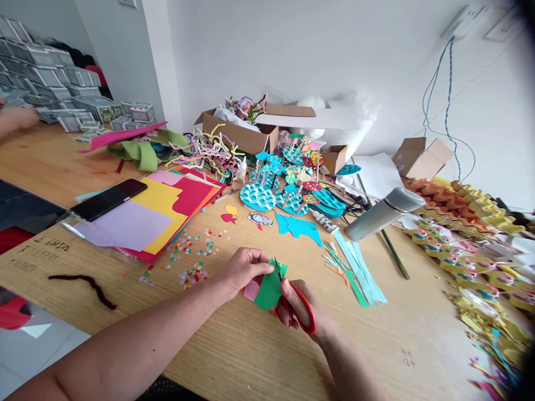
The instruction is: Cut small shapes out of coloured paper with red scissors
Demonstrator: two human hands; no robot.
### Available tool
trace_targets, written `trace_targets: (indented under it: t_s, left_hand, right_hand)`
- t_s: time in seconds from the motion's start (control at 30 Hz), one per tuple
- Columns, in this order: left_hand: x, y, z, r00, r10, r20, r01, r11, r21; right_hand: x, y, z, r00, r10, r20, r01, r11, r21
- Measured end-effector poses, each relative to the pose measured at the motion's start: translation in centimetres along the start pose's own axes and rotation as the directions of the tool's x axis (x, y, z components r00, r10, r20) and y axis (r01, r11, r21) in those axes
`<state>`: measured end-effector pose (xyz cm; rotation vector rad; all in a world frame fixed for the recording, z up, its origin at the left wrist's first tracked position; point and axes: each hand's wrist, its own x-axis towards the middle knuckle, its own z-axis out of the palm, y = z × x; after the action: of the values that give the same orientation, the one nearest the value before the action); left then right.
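Left hand point(247, 272) pinches green paper point(268, 289) over worktop point(217, 351), pink paper point(251, 291) showing beside it. Right hand point(307, 303) closed around red-handled scissors point(310, 318), blades at green paper's upper part. Colourful paper dots point(194, 275) lie leftward, light-blue strips point(364, 270) rightward.

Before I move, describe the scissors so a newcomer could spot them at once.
Find the wooden table, then the person's right hand over its near side. The scissors sit in that hand, dark blades at the green paper held in the left hand. Their curved red handles set them apart from the flat paper beside them.
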<state>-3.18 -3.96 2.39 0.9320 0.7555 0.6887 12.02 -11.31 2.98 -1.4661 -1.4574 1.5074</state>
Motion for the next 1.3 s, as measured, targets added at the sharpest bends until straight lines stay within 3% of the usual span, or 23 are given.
trace_targets:
  t_s: [0.73, 1.3]
  left_hand:
    - [-0.06, 0.06, 0.00, 1.000, -0.031, 0.007, 0.031, 0.999, -0.013]
    - [0.18, -0.07, -0.18, 1.000, -0.028, -0.005, 0.028, 0.999, 0.016]
  right_hand:
    - [0.11, 0.25, 0.01, 1.000, -0.008, -0.006, 0.008, 0.999, 0.035]
    - [0.23, 0.30, -0.04, 0.999, -0.032, -0.017, 0.032, 0.999, -0.031]
